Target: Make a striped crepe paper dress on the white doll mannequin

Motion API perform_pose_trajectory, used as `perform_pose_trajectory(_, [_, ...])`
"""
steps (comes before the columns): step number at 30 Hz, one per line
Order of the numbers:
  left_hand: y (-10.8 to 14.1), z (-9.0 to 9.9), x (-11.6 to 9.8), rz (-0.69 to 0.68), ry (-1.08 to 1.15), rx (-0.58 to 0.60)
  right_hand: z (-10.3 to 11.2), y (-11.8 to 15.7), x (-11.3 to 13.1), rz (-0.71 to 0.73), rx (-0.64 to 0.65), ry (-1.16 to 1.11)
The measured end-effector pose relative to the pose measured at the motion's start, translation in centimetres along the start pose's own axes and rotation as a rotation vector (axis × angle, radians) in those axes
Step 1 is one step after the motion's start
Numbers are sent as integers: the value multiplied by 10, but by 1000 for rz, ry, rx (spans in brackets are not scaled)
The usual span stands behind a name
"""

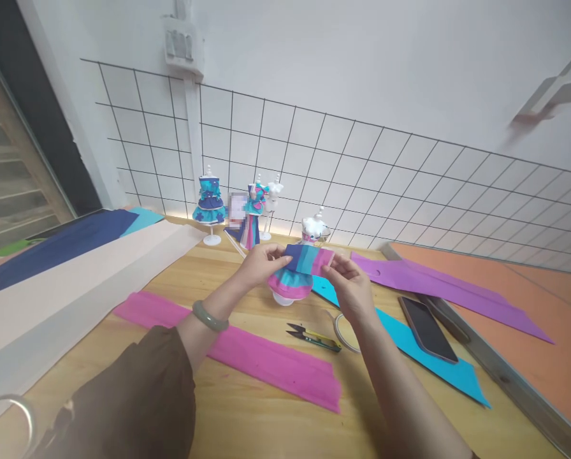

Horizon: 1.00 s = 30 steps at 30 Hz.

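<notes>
A small striped piece of fabric (308,259), navy, turquoise, light blue and pink, is stretched between my two hands. My left hand (262,264) pinches its navy end, and my right hand (351,285) grips the pink end. Directly behind the fabric stands a miniature dress form (315,226) with a white, shiny top. Below the fabric shows a turquoise skirt with a pink hem (289,284) over a white base; the form's middle is hidden. Yellow-and-black thread snips (313,336) lie on the table, beside a roll of tape (346,333) partly covered by my right wrist.
A pink fabric strip (276,363) lies under my left forearm. Rightward are a blue strip (438,370), a phone (427,328) and a purple strip (448,290). Behind stand dressed mini forms, one in a blue dress (209,201). Layered fabrics (94,274) cover the left side.
</notes>
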<state>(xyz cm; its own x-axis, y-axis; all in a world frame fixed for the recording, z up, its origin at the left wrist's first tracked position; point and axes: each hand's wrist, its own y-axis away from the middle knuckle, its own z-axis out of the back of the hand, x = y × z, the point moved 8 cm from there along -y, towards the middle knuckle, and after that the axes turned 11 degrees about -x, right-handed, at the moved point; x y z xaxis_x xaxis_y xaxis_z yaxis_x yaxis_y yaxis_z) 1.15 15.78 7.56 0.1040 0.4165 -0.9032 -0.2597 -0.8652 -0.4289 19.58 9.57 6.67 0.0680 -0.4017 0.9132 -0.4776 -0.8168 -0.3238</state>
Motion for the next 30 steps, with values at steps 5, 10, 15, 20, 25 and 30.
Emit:
perform_pose_trajectory(5, [-10, 8, 7, -9, -41, -87, -8, -8, -14, -57, 105, -76])
perform_pose_trajectory(10, [-11, 7, 10, 6, 28, -76, -2, -13, -31, -100, 82, -55])
perform_pose_trajectory(15, [-11, 3, 14, 31, 77, -57, 2, -20, -31, -76, 37, -63])
perform_pose_trajectory(20, [-10, 3, 16, 47, 145, -37, -4, -21, -28, -69, 39, -77])
perform_pose_trajectory(25, [-11, 3, 17, 57, 168, -28, -8, -21, -28, -69, 43, -99])
perform_pose_trajectory(30, [-10, 2, 14, 53, 192, -32, -9, -22, -26, -60, 35, -112])
